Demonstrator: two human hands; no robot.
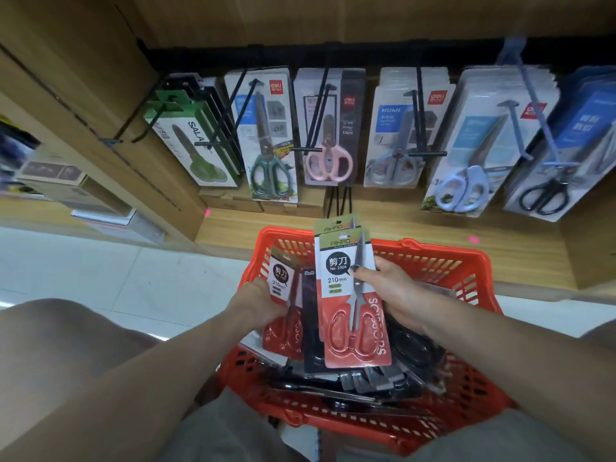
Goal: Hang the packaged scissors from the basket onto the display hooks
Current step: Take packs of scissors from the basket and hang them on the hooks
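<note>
Below black wire display hooks (320,128) crowded with carded scissors, the right hand (390,291) pinched a red-handled scissors pack (350,295) and the left hand (256,301) gripped another red pack (283,295) over the red plastic basket (433,261).

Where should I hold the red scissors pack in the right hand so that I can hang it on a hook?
Grip the red scissors pack at its lower half, from the right edge, much as the right hand pinches it now. The pack stands upright over the basket, and its hang hole sits at the top edge, so a low side grip should leave that hole free for a hook.
</note>
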